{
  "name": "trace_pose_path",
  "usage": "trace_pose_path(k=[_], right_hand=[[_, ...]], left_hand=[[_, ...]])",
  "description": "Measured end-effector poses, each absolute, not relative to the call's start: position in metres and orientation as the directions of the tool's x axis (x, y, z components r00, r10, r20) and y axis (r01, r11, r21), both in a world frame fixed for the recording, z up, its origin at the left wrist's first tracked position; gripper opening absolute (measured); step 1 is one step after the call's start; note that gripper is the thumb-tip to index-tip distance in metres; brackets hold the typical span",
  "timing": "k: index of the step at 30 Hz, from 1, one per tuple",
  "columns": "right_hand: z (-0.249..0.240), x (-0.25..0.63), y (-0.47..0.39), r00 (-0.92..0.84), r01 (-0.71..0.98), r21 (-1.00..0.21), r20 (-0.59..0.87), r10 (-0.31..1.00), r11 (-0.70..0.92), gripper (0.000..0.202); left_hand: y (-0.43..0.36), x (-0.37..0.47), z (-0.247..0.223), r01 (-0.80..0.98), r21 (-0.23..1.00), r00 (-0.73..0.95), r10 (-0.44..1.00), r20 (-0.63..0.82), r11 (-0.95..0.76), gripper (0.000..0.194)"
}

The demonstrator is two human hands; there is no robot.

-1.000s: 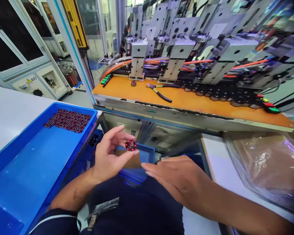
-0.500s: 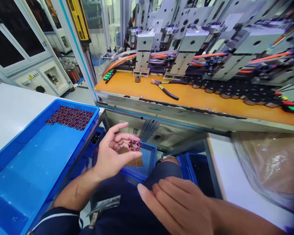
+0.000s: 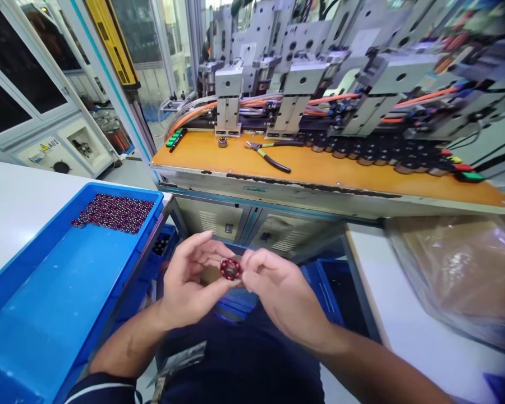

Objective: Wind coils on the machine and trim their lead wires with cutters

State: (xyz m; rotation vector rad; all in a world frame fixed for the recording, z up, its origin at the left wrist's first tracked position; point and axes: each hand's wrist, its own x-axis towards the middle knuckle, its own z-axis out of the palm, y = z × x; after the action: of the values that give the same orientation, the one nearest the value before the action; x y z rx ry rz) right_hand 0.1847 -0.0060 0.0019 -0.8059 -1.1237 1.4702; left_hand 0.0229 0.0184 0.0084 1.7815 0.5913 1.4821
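A small ring-shaped coil (image 3: 230, 270), dark with red winding around it, is held upright in front of me. The thumb and fingers of my left hand (image 3: 189, 283) grip it from the left. My right hand (image 3: 284, 292) is at the coil's right edge with thumb and index finger pinched together. What sits between those fingertips is hidden and slightly blurred. To my left, a blue tray (image 3: 63, 286) has a dense layer of similar small red-and-dark coils (image 3: 116, 213) at its far end.
An orange bench top (image 3: 202, 154) ahead carries pliers (image 3: 269, 156), a single small ring part (image 3: 223, 142), green-and-black pens (image 3: 175, 140) and a row of dark cylindrical parts (image 3: 362, 151). Machine fixtures (image 3: 229, 92) stand behind. A plastic-wrapped carton (image 3: 458, 269) lies at right.
My right hand has risen from low right to the coil and closed its fingertips beside it. The coil in my left hand has dropped slightly. The camera view has shifted.
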Motion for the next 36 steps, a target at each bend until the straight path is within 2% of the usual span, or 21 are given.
trace_pose_path(k=[3,7,10,12,14,17,22,25,28,32,36], right_hand=[[-0.008,0.187,-0.014,-0.199,-0.381,-0.924,0.056,0.978,-0.025,0.025],[0.002,0.195,-0.012,-0.256,-0.349,-0.937,0.098,0.962,0.002,0.014],[0.005,0.195,-0.013,-0.242,-0.362,-0.932,0.111,0.964,0.017,0.019],[0.002,0.195,-0.017,-0.203,-0.369,-0.929,0.095,0.975,0.014,0.025],[0.0,0.199,-0.02,-0.211,-0.338,-0.941,0.086,0.974,0.01,0.025],[0.008,0.207,-0.019,-0.216,-0.207,-0.971,0.162,0.963,0.116,0.017],[0.031,0.208,-0.009,-0.208,0.163,-0.94,0.265,0.941,0.301,0.018],[0.035,0.203,-0.008,-0.199,0.282,-0.902,0.277,0.94,0.326,0.02],[0.036,0.205,-0.008,-0.245,0.273,-0.91,0.248,0.937,0.312,0.023],[0.04,0.217,-0.004,-0.329,0.228,-0.958,0.095,0.94,0.176,0.026],[0.044,0.224,-0.002,-0.338,0.196,-0.977,0.009,0.941,0.08,0.027]], left_hand=[[0.017,0.02,0.007,-0.13,0.806,0.235,0.772,0.59,-0.577,0.077],[0.016,0.02,0.005,-0.138,0.802,0.292,0.75,0.593,-0.581,0.08],[0.015,0.022,0.005,-0.212,0.836,0.345,0.762,0.548,-0.506,0.081],[0.014,0.022,0.004,-0.283,0.873,0.369,0.795,0.482,-0.398,0.076],[0.014,0.021,0.005,-0.318,0.904,0.396,0.826,0.4,-0.285,0.06],[0.015,0.018,0.006,-0.313,0.925,0.429,0.837,0.34,-0.215,0.041],[0.017,0.019,0.011,-0.227,0.942,0.459,0.826,0.326,-0.246,0.039],[0.017,0.021,0.011,-0.217,0.942,0.448,0.832,0.328,-0.254,0.036],[0.016,0.02,0.008,-0.241,0.953,0.42,0.866,0.27,-0.181,0.027],[0.015,0.016,0.005,-0.36,0.933,0.469,0.866,0.171,0.01,0.031],[0.013,0.013,0.007,-0.375,0.926,0.486,0.859,0.162,0.038,0.027]])
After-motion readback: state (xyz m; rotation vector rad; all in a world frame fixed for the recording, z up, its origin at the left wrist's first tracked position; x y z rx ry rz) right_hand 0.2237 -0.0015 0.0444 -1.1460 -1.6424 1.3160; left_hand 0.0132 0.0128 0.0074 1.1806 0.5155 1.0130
